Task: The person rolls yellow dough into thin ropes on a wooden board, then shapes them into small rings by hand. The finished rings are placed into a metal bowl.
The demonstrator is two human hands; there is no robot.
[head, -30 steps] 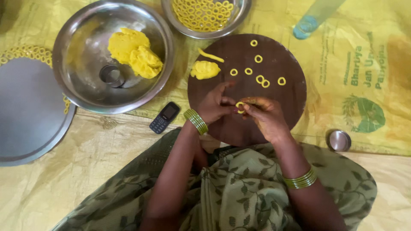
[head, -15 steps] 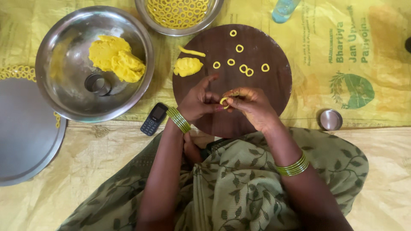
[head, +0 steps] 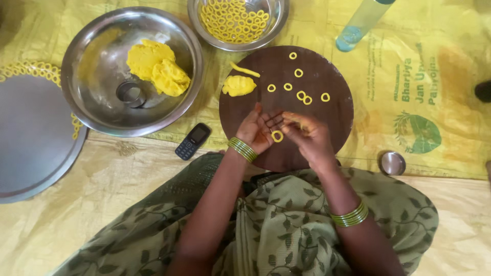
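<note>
Underfoot, yellow sacking (head: 102, 204) covers the floor; a green leaf-print garment (head: 286, 225) fills the near edge of the view. No walls are visible.

Both hands meet over the near part of a round dark wooden board (head: 337, 128). Left hand (head: 254, 131) lies palm up, fingers loosely spread, not closed on anything. Right hand (head: 307, 135) pinches a small yellow dough ring (head: 277, 136), which rests against the left palm. Green bangles sit on both wrists.

A dark keypad phone (head: 193, 141) lies on the sacking just left of the board. A small steel cup (head: 393, 163) stands to the board's right. At far left, a flat steel plate (head: 30, 138) carries dough rings along its upper rim.

On the board beyond the hands: six finished rings (head: 299, 94), a lump of yellow dough (head: 238, 85) and a short dough strip (head: 244, 70).

The printed sack (head: 419, 76) to the right bears green lettering and a round green emblem.

Large steel bowl (head: 92, 97), upper left, holds a mass of yellow dough (head: 157, 68) and a small steel ring mould (head: 130, 94). A smaller steel bowl (head: 273, 20) at top centre is filled with dough rings. A clear blue-tinted bottle (head: 360, 25) lies at top right.
</note>
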